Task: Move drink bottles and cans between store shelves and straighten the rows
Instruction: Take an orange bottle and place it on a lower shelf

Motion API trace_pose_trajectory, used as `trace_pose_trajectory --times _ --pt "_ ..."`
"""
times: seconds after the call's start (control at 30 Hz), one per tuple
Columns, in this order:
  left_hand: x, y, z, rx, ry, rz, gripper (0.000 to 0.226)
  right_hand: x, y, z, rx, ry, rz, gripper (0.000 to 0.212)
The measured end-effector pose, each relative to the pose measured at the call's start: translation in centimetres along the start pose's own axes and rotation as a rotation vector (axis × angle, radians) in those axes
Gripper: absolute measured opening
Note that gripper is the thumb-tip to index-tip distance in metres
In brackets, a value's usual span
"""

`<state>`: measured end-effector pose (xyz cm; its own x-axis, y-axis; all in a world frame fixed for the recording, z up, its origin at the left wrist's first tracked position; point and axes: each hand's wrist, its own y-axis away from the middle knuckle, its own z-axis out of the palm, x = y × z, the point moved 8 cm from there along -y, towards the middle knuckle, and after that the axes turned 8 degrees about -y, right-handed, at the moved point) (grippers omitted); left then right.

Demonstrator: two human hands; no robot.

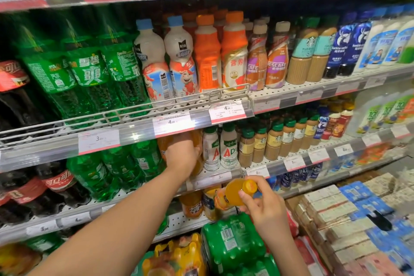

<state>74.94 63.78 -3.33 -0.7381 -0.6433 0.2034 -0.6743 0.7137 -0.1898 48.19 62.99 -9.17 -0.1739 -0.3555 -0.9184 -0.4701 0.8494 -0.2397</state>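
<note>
1. Nearest the camera, low at the frame's bottom edge, shrink-wrapped packs of green bottles [233, 244] and yellow-orange bottles [177, 255] stand on the floor stock, touching each other.
2. Just above the packs, the right hand [264, 206] holds a small orange drink bottle [235, 195] tilted on its side, cap toward the right; its fingers [245, 196] curl round the neck just below the cap, thumb over the top. The bottle hangs in open air in front of the shelving, clear of every shelf edge.
3. Further in, the left hand [182, 154] reaches under the price-tag rail [172, 124] into the middle shelf [212, 177]; its fingers wrap an upright orange bottle [197, 152] at the front edge, the tips hidden behind it.
4. Beside that bottle, to the right, two white AD bottles [220, 152] stand close, leaving little room; green soda bottles [125, 166] crowd the left side.
5. Below this shelf, more orange bottles [192, 205] sit near the lip.
6. Farthest up, the shelf above carries Sprite bottles [89, 78] and milk drinks [168, 63] behind a wire front guard [179, 105].
</note>
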Motion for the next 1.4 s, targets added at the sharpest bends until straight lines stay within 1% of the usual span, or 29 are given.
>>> trace_pose_trajectory --times 0.17,0.27,0.33,0.43,0.53,0.63,0.73,0.8,0.83,0.9,0.93,1.0,1.03,1.07,1.13,1.2,1.27,1.33,1.4 --pt "0.4 -0.2 0.3 0.009 -0.028 0.017 0.036 1.0 -0.2 0.3 0.0 0.012 0.001 0.024" --pt "0.7 -0.3 0.0 0.091 -0.022 0.063 0.021 1.2 -0.3 0.4 -0.002 0.022 -0.002 0.024" --pt "0.8 -0.5 -0.2 0.115 -0.059 0.092 0.015 1.3 -0.4 0.6 -0.009 0.027 0.008 0.025" --pt "0.8 -1.0 -0.3 0.099 -0.091 0.121 0.016 1.2 -0.6 0.9 -0.016 0.035 0.016 0.025" --pt "0.7 -0.9 -0.6 0.086 -0.072 0.123 0.015 1.0 -0.7 1.2 -0.021 0.022 0.025 0.023" --pt "0.5 -0.3 -1.2 0.108 -0.042 0.128 0.019 0.5 -0.7 1.4 -0.032 0.037 0.021 0.021" --pt "0.1 0.4 -1.6 0.101 -0.089 0.159 0.017 -0.1 -0.8 1.6 -0.04 0.021 0.013 0.02" --pt "0.1 1.0 -1.6 0.077 -0.12 0.179 0.029 -0.7 -0.8 1.9 -0.053 0.012 0.009 0.02" --pt "0.0 1.2 -1.6 0.07 -0.119 0.182 0.03 -0.8 -0.8 2.0 -0.061 0.013 0.008 0.02" --pt "-0.4 1.9 -1.9 0.084 -0.102 0.18 0.02 -1.0 -0.7 2.0 -0.071 0.015 0.004 0.021" --pt "-0.7 2.4 -1.9 0.094 -0.069 0.186 0.027 -1.1 -0.6 2.0 -0.072 0.014 0.002 0.021" --pt "-1.6 3.9 -1.5 0.103 0.012 0.272 0.05 -1.1 -0.5 2.0 -0.076 0.006 -0.001 0.02" --pt "-2.2 4.9 -1.2 0.115 0.05 0.325 0.057 -1.2 -0.4 2.0 -0.079 0.0 -0.003 0.019" --pt "-2.9 6.0 -0.7 0.114 0.069 0.368 0.058 -1.2 -0.3 2.0 -0.082 -0.001 -0.004 0.019" --pt "-5.1 7.7 1.0 0.042 0.086 0.382 0.047 -1.3 -0.1 2.0 -0.083 0.007 -0.006 0.02" --pt "-7.3 9.1 2.4 -0.093 0.101 0.34 0.031 -1.4 -0.1 2.2 -0.089 0.012 -0.005 0.018" --pt "-9.0 10.5 3.2 -0.206 0.12 0.3 0.022 -1.7 -0.2 2.6 -0.106 0.027 -0.009 0.015" --pt "-9.7 12.2 3.3 -0.286 0.218 0.275 0.021 -2.2 -0.3 3.4 -0.135 0.045 -0.006 0.016" --pt "-9.2 13.8 2.7 -0.312 0.336 0.296 0.029 -3.1 -0.3 4.5 -0.17 0.038 -0.014 0.017"
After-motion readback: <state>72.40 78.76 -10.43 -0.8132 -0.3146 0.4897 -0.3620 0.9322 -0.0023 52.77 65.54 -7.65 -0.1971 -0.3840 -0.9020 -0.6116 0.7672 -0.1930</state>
